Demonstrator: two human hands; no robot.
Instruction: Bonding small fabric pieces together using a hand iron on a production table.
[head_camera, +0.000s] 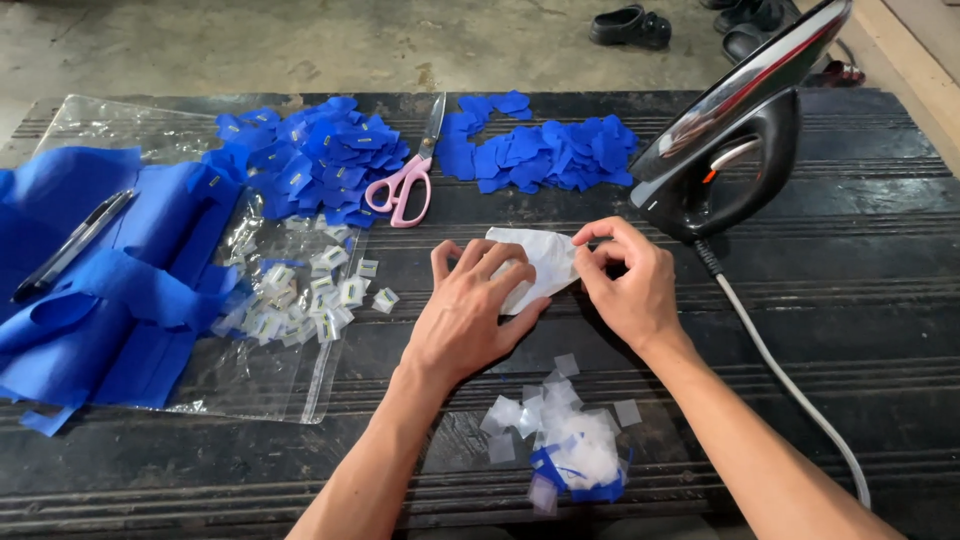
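Note:
A thin white sheet (541, 258) lies on the dark ribbed table (860, 330) between my hands. My left hand (470, 310) rests flat on the sheet's left part, fingers spread over it. My right hand (627, 280) pinches the sheet's right edge between thumb and fingertips. Just below my wrists lies a small heap of white and blue scraps (565, 440).
A black iron (735, 140) stands upright at right, its white cord (790, 385) trailing toward me. Pink-handled scissors (408, 180) lie between two piles of blue fabric pieces (310, 155) (545, 150). Blue cloth (100, 280), a pen (70, 245) and small white tags (310, 295) on clear plastic lie left.

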